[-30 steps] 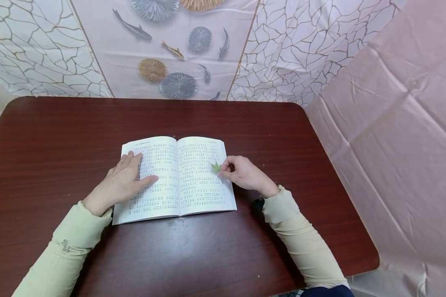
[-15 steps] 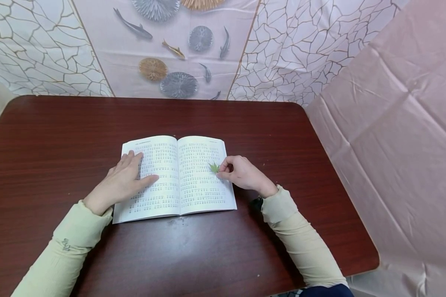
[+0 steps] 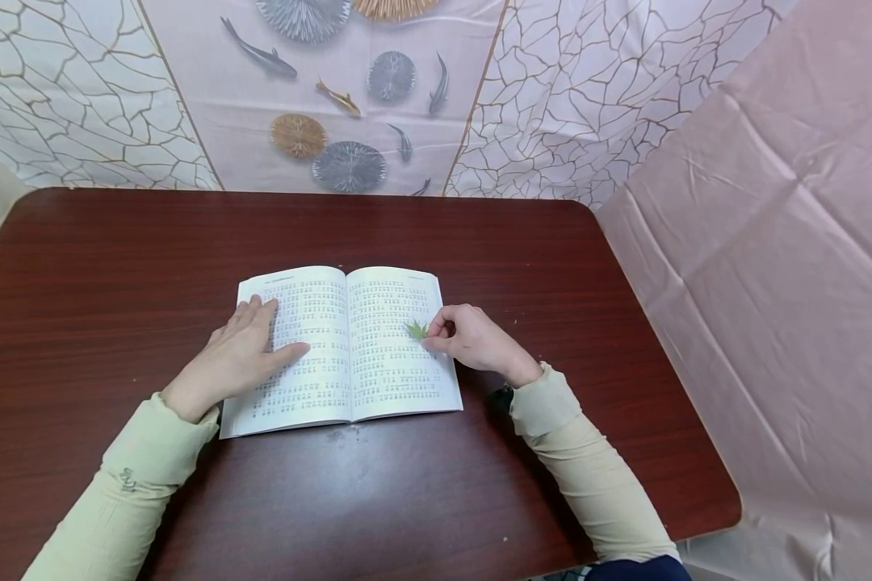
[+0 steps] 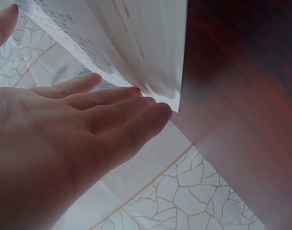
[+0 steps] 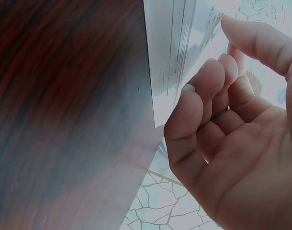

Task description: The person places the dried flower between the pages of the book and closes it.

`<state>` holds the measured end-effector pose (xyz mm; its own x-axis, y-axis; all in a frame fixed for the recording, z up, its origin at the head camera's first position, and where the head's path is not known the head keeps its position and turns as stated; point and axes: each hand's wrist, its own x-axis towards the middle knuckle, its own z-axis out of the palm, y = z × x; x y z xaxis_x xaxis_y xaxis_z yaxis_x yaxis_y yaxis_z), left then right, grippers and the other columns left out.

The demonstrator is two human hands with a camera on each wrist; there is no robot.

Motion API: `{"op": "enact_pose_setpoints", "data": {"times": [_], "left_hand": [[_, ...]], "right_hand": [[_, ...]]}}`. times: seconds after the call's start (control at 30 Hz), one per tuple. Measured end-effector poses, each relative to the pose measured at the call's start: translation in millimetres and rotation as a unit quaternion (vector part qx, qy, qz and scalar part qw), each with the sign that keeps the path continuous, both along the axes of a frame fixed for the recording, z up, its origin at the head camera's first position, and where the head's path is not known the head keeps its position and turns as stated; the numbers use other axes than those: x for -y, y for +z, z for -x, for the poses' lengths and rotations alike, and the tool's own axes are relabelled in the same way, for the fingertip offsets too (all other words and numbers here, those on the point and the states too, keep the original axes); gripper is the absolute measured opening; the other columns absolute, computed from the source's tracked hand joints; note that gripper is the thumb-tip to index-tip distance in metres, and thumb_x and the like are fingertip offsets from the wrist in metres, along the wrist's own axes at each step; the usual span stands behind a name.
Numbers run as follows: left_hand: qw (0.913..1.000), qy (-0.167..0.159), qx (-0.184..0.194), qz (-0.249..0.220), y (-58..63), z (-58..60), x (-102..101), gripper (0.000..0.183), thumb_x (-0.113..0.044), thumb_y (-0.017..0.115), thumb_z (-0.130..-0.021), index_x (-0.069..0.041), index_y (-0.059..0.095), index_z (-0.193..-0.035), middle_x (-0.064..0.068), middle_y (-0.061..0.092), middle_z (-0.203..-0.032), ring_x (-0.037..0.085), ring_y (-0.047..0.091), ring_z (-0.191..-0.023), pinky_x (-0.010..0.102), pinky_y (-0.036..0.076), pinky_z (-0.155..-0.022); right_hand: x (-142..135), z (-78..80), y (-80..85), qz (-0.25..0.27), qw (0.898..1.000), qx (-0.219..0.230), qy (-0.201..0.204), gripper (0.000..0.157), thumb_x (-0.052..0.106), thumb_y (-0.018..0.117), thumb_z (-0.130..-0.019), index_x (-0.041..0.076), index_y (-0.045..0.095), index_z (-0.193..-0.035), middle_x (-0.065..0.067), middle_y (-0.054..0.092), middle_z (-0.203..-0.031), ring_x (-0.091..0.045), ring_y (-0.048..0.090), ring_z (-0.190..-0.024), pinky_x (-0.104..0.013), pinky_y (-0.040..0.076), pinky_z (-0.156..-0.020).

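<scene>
An open book (image 3: 385,379) with printed pages lies on the dark wooden table. My left hand (image 3: 236,355) rests on its left page with straight, spread fingers; in the left wrist view the fingertips of that hand (image 4: 84,124) reach the edge of the pages (image 4: 155,57). Over the right page, a small green pointed leaf (image 3: 416,329) is pinched between the thumb and index finger of my right hand (image 3: 475,339). Seen from the right wrist, the other fingers of this hand (image 5: 237,139) curl beside the book's page edges (image 5: 167,52), and the leaf itself is not visible there.
The reddish-brown table (image 3: 407,492) extends all round the book. Behind its far edge hangs a patterned cloth (image 3: 349,97) with fish and round motifs. A plain pinkish cloth (image 3: 785,266) hangs along the right side.
My right hand has shifted very slightly left with the leaf, moving it a little farther in over the right page. The left hand and the book stay in place.
</scene>
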<state>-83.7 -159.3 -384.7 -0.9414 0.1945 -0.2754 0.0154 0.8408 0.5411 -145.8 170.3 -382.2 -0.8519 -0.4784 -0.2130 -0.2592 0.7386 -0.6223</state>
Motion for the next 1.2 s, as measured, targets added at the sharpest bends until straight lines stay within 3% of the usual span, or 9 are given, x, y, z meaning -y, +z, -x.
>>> {"op": "enact_pose_setpoints", "data": {"times": [0.83,0.93,1.1,1.2], "left_hand": [[0.9999,-0.014,0.007,0.004,-1.9,-0.7,0,0.103,-0.063,0.052,-0.091,0.011,0.014,-0.15,0.035,0.004,-0.155,0.051,0.003,-0.143,0.069,0.01,-0.107],[0.9998,-0.017,0.006,0.003,-2.1,0.1,-1,0.104,-0.064,0.052,-0.09,0.011,0.014,-0.15,0.035,0.004,-0.155,0.051,0.002,-0.143,0.069,0.01,-0.107],[0.9998,-0.019,0.006,0.002,-2.3,1.5,-1,0.108,-0.068,0.052,-0.088,0.011,0.014,-0.15,0.035,0.002,-0.155,0.05,0.001,-0.143,0.069,0.01,-0.108],[0.9998,-0.021,0.006,0.003,-2.1,1.9,-2,0.107,-0.067,0.052,-0.088,0.011,0.014,-0.15,0.035,0.002,-0.155,0.05,0.001,-0.143,0.069,0.01,-0.108]], "right_hand": [[-2,2.2,-0.1,0.013,1.0,0.003,0.0,0.009,0.018,0.074,-0.086,0.014,0.066,-0.083,0.0,0.061,-0.076,-0.015,0.054,-0.068,-0.026,0.043,-0.06],[-11,5.0,5.9,0.029,0.999,-0.011,-0.02,0.012,0.023,0.071,-0.089,0.014,0.066,-0.084,0.0,0.06,-0.075,-0.015,0.053,-0.067,-0.028,0.043,-0.061],[-33,9.5,24.3,0.061,0.995,-0.03,-0.071,0.034,0.044,0.059,-0.095,0.012,0.063,-0.082,-0.006,0.055,-0.072,-0.02,0.052,-0.068,-0.033,0.042,-0.061],[-48,10.1,35.7,0.079,0.992,-0.041,-0.089,0.039,0.045,0.056,-0.097,0.011,0.061,-0.077,-0.012,0.058,-0.077,-0.022,0.054,-0.073,-0.035,0.043,-0.065]]}}
